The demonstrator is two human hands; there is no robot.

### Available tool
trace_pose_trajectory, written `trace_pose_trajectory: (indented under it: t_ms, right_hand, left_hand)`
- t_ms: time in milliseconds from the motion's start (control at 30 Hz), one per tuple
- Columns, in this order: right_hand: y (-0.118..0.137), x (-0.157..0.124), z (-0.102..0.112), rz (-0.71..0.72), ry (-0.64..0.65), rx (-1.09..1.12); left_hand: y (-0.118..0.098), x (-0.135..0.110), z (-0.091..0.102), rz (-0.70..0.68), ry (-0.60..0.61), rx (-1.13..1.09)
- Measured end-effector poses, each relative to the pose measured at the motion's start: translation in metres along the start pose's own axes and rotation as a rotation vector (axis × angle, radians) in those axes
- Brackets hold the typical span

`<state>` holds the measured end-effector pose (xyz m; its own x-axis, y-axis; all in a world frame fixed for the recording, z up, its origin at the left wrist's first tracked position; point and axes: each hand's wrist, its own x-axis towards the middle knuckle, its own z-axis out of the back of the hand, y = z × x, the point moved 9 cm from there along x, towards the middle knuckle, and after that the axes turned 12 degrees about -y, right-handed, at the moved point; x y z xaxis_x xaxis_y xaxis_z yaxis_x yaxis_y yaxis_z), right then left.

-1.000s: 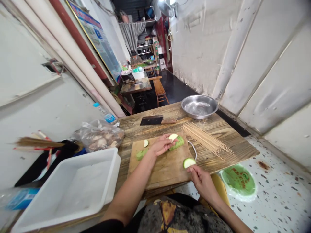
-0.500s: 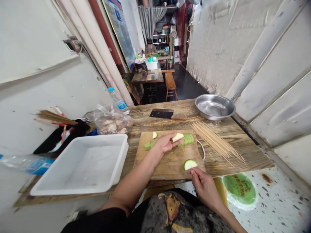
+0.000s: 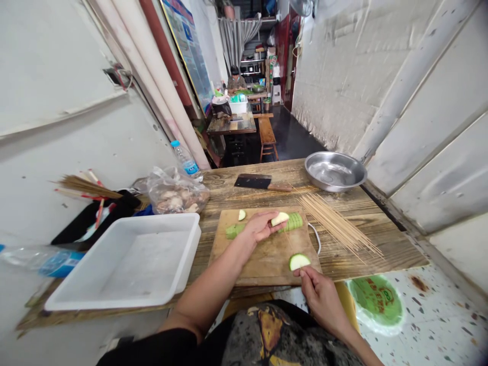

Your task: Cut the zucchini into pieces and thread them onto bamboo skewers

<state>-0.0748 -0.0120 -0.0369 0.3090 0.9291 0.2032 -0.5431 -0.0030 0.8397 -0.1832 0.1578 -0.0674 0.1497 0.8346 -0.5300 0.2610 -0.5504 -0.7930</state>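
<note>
My left hand (image 3: 259, 227) rests on the wooden cutting board (image 3: 267, 256) and pinches a pale cucumber slice (image 3: 279, 218) between its fingertips. Just right of it lies a row of cut green slices (image 3: 293, 222). A green stub (image 3: 233, 231) and a small slice (image 3: 241, 215) lie on the board's left part. My right hand (image 3: 319, 295) is closed at the board's near right corner, and a round green-rimmed slice (image 3: 298, 261) stands at its fingertips, apparently on a thin skewer that I can barely see.
A bundle of bamboo skewers (image 3: 337, 223) fans out right of the board. A cleaver (image 3: 259, 181) and a steel bowl (image 3: 335, 170) lie at the table's far edge. A white tub (image 3: 129, 262), a bag of mushrooms (image 3: 175, 194) and a water bottle (image 3: 186, 161) stand left. A person sits far back.
The view has swung left and steadied. Both hands keep their slices and have hardly moved on the board.
</note>
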Motion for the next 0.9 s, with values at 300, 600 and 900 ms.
trace_pose_trajectory:
  t_ms: [300, 600, 900]
  right_hand:
    - [0.0, 0.001, 0.002, -0.016, 0.013, -0.006]
    - [0.0, 0.001, 0.004, -0.006, -0.025, -0.002]
    - [-0.003, -0.001, 0.001, -0.016, -0.042, -0.007]
  left_hand:
    - [0.002, -0.006, -0.009, 0.086, 0.019, -0.075]
    - [0.006, -0.006, -0.013, 0.095, 0.03, -0.056]
    - [0.016, -0.008, -0.017, 0.115, 0.062, -0.025]
